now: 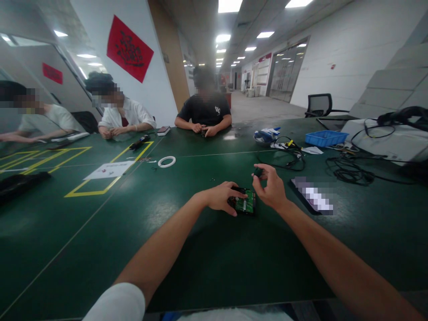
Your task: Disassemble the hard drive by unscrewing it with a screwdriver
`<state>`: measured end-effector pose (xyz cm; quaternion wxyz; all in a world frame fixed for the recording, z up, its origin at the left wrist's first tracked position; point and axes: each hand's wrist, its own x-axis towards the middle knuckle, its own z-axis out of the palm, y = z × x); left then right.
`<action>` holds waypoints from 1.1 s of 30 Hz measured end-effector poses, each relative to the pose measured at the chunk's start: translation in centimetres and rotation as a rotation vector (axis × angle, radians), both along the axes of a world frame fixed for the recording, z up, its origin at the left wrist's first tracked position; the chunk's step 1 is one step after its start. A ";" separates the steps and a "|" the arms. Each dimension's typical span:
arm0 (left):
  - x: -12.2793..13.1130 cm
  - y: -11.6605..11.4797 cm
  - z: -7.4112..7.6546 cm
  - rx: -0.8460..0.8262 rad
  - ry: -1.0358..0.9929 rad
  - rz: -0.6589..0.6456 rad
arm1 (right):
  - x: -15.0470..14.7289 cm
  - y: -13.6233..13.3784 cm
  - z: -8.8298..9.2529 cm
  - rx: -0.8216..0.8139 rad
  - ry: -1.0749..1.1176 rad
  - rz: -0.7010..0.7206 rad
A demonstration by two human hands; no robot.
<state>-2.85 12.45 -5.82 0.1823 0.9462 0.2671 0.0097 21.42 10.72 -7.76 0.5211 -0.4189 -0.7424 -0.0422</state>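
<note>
A hard drive (248,206) lies flat on the green tabletop in front of me, its green circuit board facing up. My left hand (222,197) grips it from the left, the fingers reaching over the board and the thumb at its near side. Just above and right of the drive, my right hand (270,185) is raised with thumb and forefinger pinched round a small dark piece (257,171). Too little of that piece shows to tell its kind.
A phone (309,196) lies right of my right hand. Beyond are black cables (354,171), a blue tray (326,138) and a bowl (265,136) of items. Leftward lie a white ring (166,162) and a paper sheet (110,170). Several people sit across the table (187,249).
</note>
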 end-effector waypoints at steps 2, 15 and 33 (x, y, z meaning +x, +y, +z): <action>0.0 0.0 -0.1 0.005 -0.006 0.000 | -0.1 0.1 -0.1 0.016 -0.005 -0.036; 0.0 0.1 -0.1 0.008 0.005 0.000 | -0.1 0.2 -0.5 -0.014 0.021 0.009; 0.1 0.3 -0.3 -0.008 0.013 0.004 | -0.2 0.5 -0.3 0.121 0.002 0.023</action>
